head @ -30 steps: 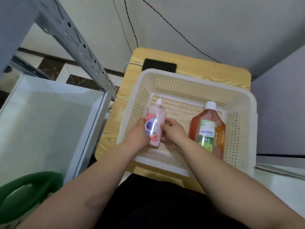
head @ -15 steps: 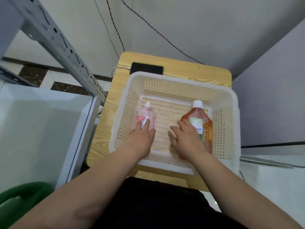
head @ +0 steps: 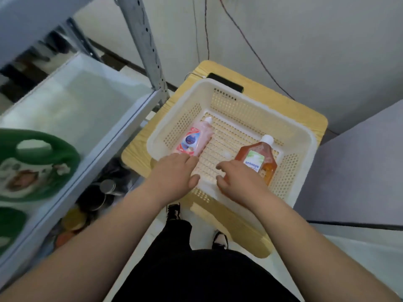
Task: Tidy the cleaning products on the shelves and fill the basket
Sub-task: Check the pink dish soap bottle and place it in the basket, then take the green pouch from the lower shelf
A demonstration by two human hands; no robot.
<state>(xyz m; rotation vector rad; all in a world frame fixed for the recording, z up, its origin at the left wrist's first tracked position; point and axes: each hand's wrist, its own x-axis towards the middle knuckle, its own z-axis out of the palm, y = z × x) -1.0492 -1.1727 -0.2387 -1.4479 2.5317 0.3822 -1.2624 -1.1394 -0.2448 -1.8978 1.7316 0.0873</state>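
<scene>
A white perforated basket (head: pixel 303 136) sits on a small wooden table (head: pixel 301 112). Inside it a pink bottle (head: pixel 195 138) lies on the left and an amber bottle (head: pixel 258 161) with a white cap lies on the right. My left hand (head: pixel 174 173) hovers over the basket's near rim just below the pink bottle, fingers relaxed, holding nothing. Over the basket floor, beside the amber bottle, my right hand (head: pixel 237 182) is also relaxed and holds nothing.
A grey metal shelf (head: pixel 87 110) with an upright post (head: pixel 146 49) stands to the left. A green jug (head: pixel 37 166) lies on it at the left edge. Several cans sit on the floor below (head: pixel 98 197). A black phone (head: pixel 224 81) lies behind the basket.
Both hands held the pink bottle upright, then laid it down in the basket and let go. The hands have drawn back toward the near rim. The view has turned left toward the shelf.
</scene>
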